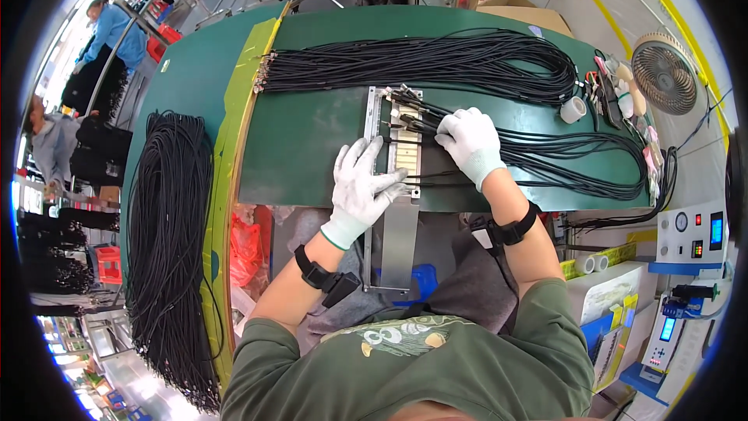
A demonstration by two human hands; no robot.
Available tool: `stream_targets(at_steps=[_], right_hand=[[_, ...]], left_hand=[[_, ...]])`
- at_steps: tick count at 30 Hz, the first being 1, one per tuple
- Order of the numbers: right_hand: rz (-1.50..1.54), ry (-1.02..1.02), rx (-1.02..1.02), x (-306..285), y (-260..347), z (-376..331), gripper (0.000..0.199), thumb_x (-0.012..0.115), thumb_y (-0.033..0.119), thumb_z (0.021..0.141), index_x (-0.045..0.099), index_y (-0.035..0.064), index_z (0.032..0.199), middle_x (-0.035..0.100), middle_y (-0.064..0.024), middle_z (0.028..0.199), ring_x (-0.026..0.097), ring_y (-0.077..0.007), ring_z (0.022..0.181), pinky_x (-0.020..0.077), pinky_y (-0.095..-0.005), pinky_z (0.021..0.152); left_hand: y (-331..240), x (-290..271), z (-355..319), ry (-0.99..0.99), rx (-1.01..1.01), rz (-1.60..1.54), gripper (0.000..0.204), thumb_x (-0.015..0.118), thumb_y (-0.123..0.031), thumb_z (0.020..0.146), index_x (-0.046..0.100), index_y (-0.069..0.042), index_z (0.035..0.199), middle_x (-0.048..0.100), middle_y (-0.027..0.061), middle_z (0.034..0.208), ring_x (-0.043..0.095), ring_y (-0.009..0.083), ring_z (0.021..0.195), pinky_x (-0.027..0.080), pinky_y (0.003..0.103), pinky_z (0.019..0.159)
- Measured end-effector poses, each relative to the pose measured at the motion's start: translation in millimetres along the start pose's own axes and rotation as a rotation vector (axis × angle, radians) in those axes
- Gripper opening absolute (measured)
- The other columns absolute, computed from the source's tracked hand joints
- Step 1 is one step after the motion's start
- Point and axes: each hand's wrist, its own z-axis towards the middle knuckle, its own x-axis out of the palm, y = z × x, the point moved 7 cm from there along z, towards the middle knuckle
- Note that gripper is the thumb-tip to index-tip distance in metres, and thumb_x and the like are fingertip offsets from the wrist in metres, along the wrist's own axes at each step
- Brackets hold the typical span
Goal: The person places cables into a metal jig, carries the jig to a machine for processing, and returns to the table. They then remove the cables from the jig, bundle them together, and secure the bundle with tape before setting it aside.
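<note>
A metal fixture [415,187] with a row of cream-coloured slotted blocks [407,157] lies at the front edge of the green table. Several black cables cross it, and their ends cluster at its far end. My left hand [357,187], in a white glove, rests on the fixture's left side with fingers stretched out and the thumb reaching over the blocks. Just right of the fixture, my gloved right hand [472,140] has its fingers curled down on a black cable, whose gripped part is mostly hidden. From there the looped black cables [576,157] run to the right.
A long black cable bundle [421,62] lies across the table's far side. Another bundle [167,226] hangs at left beyond a yellow-taped edge [234,121]. To the right are a white tape roll [573,110], hand tools [604,93] and a fan [663,72]. People work far left.
</note>
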Motion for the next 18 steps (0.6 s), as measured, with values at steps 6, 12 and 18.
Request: stream_targets(at_steps=[6, 12, 18], right_hand=[[0.151, -0.147, -0.105, -21.2, 10.4, -3.2, 0.010, 0.073, 0.020, 0.078, 0.068, 0.0137, 0.083, 0.063, -0.0047, 0.086, 0.058, -0.0291, 0.089, 0.0459, -0.0399, 0.079], [0.298, -0.174, -0.362, -24.6, 56.3, -13.2, 0.012, 0.074, 0.019, 0.077, 0.068, 0.0128, 0.085, 0.065, -0.0047, 0.089, 0.058, -0.0292, 0.091, 0.0457, -0.0391, 0.080], [0.376, -0.120, -0.315, -13.7, 82.2, -23.2, 0.017, 0.077, 0.023, 0.074, 0.068, 0.0121, 0.086, 0.065, -0.0051, 0.083, 0.059, -0.0301, 0.085, 0.0466, -0.0410, 0.077]], left_hand=[[33.0, -13.6, -10.1, -0.204, -0.311, -0.217, 0.022, 0.069, -0.035, 0.086, 0.075, -0.014, 0.092, 0.062, 0.0183, 0.126, 0.052, 0.0413, 0.121, 0.039, 0.051, 0.105], [27.7, -20.0, -10.6, -0.420, -0.181, -0.277, 0.011, 0.068, -0.018, 0.087, 0.067, -0.007, 0.087, 0.066, 0.0150, 0.117, 0.056, 0.0385, 0.116, 0.043, 0.048, 0.101], [7.5, -23.9, -1.9, -0.230, -0.098, -0.315, 0.013, 0.068, -0.016, 0.087, 0.063, -0.005, 0.090, 0.065, 0.0162, 0.120, 0.054, 0.0374, 0.119, 0.043, 0.046, 0.102]])
